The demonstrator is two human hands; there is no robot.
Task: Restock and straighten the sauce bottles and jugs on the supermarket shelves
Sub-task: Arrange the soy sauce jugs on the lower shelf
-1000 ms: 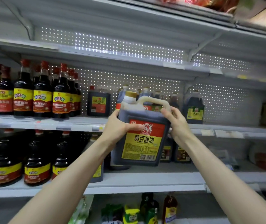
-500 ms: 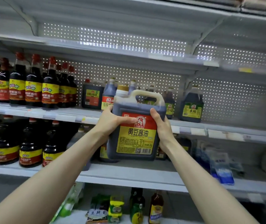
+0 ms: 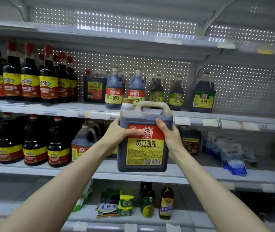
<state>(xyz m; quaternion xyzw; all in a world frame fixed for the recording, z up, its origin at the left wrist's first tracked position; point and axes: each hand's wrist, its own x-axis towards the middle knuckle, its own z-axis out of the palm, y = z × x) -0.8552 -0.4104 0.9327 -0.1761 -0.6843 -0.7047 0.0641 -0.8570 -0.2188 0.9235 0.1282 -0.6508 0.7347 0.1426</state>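
Arms reached forward and up from the bottom corners, both bare, meeting at the soy sauce jug [image 3: 144, 148]. The left hand [image 3: 116, 136] clasped the jug's left shoulder, thumb laid across the red top of the label. The right hand [image 3: 171, 138] clasped the right edge, thumb hooked over the upper front corner. The fingers of both were wrapped round the back, out of sight. The jug hung upright in the air, label facing the camera. Its tan cap [image 3: 127, 101] and moulded handle [image 3: 151, 107] overlapped the front rim of the upper shelf [image 3: 200, 121], and its base sat level with the edge of the lower shelf [image 3: 208, 175].

Behind it on the upper shelf stood two blue-tinted bottles [image 3: 114, 88] with matching red-and-yellow labels, green-labelled bottles [image 3: 156, 91] just right of them, and a dark jug [image 3: 203, 95] farther right. A row of red-capped bottles [image 3: 30, 77] filled the left end. On the lower shelf, squat dark bottles [image 3: 34, 144] stood at the left — beside them a similar jug [image 3: 83, 143], partly hidden by the left forearm — and blue-and-white packets [image 3: 232, 158] lay to the right.
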